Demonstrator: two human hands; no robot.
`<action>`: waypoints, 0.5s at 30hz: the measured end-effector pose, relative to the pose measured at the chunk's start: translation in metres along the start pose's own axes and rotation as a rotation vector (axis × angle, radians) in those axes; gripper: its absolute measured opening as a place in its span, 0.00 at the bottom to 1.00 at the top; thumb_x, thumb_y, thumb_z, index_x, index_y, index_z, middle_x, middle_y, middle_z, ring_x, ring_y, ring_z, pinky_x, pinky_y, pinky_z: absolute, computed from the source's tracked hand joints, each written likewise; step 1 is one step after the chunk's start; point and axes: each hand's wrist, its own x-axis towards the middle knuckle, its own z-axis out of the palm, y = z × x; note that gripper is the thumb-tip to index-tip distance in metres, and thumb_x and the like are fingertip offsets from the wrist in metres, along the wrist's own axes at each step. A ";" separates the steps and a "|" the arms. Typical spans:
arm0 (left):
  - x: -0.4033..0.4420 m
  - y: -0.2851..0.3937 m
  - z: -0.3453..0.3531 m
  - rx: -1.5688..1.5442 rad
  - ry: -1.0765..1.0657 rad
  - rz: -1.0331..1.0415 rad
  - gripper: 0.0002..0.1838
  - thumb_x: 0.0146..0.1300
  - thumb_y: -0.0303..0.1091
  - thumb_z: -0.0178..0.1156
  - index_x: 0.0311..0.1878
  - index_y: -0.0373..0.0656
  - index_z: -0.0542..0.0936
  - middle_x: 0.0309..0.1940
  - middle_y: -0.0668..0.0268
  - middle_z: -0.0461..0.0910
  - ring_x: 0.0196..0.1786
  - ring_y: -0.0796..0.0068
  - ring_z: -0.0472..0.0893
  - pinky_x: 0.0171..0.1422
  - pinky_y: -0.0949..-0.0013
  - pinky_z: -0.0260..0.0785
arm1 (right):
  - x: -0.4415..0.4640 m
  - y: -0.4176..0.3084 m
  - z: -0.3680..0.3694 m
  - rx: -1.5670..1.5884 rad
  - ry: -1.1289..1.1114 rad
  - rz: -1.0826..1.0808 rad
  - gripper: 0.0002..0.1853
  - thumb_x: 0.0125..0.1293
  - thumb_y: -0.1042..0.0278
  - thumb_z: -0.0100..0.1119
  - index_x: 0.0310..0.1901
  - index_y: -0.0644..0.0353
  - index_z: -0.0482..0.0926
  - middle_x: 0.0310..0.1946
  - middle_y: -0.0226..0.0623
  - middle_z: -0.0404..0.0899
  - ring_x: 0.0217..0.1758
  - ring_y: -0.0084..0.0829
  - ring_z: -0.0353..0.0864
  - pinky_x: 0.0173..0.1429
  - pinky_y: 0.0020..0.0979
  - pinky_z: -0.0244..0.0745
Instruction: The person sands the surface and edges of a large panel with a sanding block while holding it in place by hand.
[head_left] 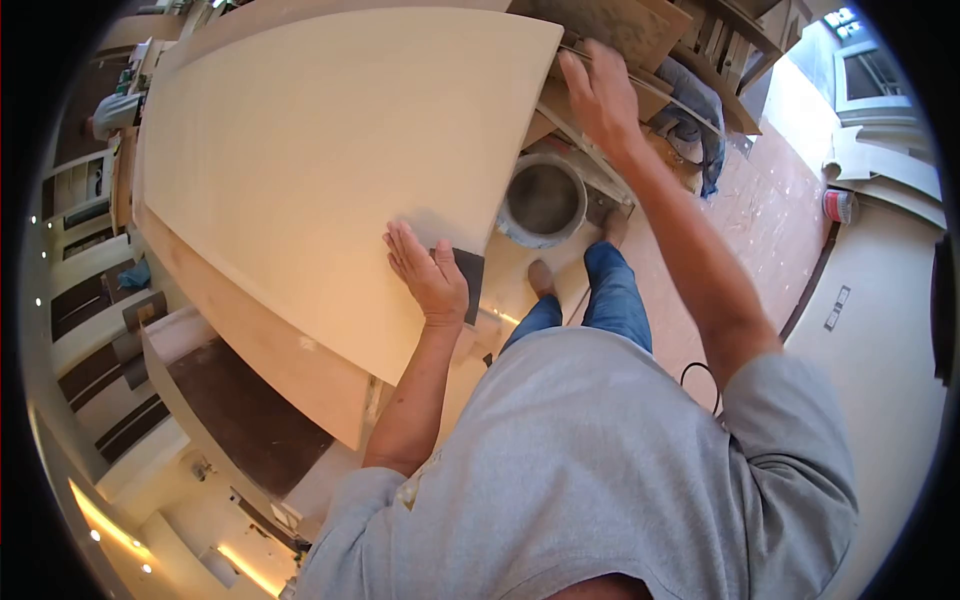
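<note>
A large pale board (330, 150) fills the view ahead of me. My left hand (428, 272) lies on its near right part, fingers stretched out and thumb apart, touching a dark square sheet (468, 285) that sticks out past the hand at the board's edge. Whether the sheet runs under the palm is hidden. My right hand (602, 100) is just beyond the board's far right corner, slightly blurred, its fingers apart and nothing visible in it.
A round bucket (543, 200) stands on the floor right of the board. Wood pieces (620, 30) and a dark cloth (695, 110) are at the upper right. A red-and-white can (838, 206) stands farther right. Another person (112, 115) is at the far left.
</note>
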 end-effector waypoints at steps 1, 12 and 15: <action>0.000 0.001 -0.001 -0.029 0.007 -0.012 0.39 0.76 0.41 0.55 0.81 0.30 0.54 0.82 0.40 0.52 0.86 0.37 0.46 0.86 0.38 0.34 | -0.027 -0.020 -0.027 0.042 -0.233 0.182 0.24 0.76 0.48 0.57 0.53 0.67 0.77 0.55 0.60 0.78 0.59 0.57 0.77 0.61 0.51 0.73; -0.020 0.019 -0.018 -0.375 -0.083 -0.024 0.38 0.71 0.37 0.59 0.78 0.28 0.59 0.81 0.39 0.55 0.84 0.35 0.50 0.86 0.40 0.37 | -0.226 -0.117 -0.025 0.828 -0.970 1.091 0.18 0.68 0.52 0.71 0.41 0.63 0.88 0.29 0.30 0.84 0.32 0.24 0.81 0.35 0.29 0.77; -0.028 0.012 -0.023 -0.354 -0.056 0.031 0.38 0.71 0.39 0.60 0.77 0.28 0.61 0.80 0.38 0.57 0.83 0.35 0.53 0.85 0.40 0.41 | -0.220 -0.097 -0.048 0.573 -0.845 0.875 0.13 0.66 0.59 0.71 0.36 0.62 0.87 0.23 0.27 0.77 0.26 0.23 0.75 0.33 0.29 0.72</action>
